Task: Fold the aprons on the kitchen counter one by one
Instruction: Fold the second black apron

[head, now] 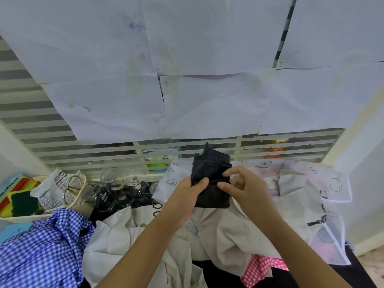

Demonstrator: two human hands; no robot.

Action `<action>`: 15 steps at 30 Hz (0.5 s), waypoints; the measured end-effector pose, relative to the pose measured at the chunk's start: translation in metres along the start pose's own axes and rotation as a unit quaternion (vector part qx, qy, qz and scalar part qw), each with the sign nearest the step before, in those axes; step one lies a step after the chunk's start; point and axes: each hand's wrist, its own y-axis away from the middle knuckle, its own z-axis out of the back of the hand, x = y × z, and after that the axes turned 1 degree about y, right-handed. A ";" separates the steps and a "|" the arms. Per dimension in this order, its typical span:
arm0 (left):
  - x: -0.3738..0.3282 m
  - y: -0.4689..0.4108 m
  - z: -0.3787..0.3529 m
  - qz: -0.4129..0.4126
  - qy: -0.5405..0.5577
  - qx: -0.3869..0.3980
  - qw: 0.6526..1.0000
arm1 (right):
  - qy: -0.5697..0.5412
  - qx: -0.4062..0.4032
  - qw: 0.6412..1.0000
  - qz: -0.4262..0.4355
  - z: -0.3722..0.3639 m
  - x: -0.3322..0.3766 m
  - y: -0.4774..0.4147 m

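A small, folded black apron (212,167) is held up above the counter between both hands. My left hand (187,196) grips its left side with the thumb on the front. My right hand (243,188) pinches its right edge with thumb and fingers. Below lie loose aprons: a beige one (224,235) in the middle, a blue gingham one (41,250) at the left, a pink gingham one (259,269) at the bottom right, and a white printed one (324,183) spread at the right.
Several glass cups (112,190) stand upside down at the back left of the counter. A cream tray (25,218) holds sponges and a packet (52,188). A white slatted window grille (83,146) covered with paper sheets stands behind.
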 end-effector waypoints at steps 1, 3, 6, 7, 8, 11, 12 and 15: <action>0.000 -0.003 -0.003 0.014 0.034 -0.004 0.999 | 0.091 -0.075 0.989 0.085 -0.001 -0.002 0.000; -0.001 -0.007 -0.009 0.042 0.103 0.011 0.994 | 0.177 -0.091 0.942 0.269 0.000 -0.003 -0.002; -0.006 -0.013 -0.009 0.080 0.195 0.066 0.975 | 0.275 0.039 0.888 0.368 0.005 -0.010 0.000; -0.009 -0.015 -0.008 0.088 0.223 0.089 0.967 | 0.312 0.043 0.870 0.379 0.008 -0.014 -0.002; -0.011 -0.014 -0.006 0.092 0.243 0.111 0.959 | 0.332 0.032 0.860 0.386 0.011 -0.015 -0.004; -0.016 -0.016 -0.001 0.107 0.278 0.184 0.937 | 0.326 0.000 0.855 0.404 0.024 -0.008 -0.010; -0.018 -0.018 0.002 0.114 0.291 0.216 0.925 | 0.314 0.004 0.851 0.420 0.026 -0.005 -0.012; -0.023 -0.020 0.006 0.131 0.276 0.277 0.911 | 0.310 0.037 0.825 0.470 0.027 0.002 -0.009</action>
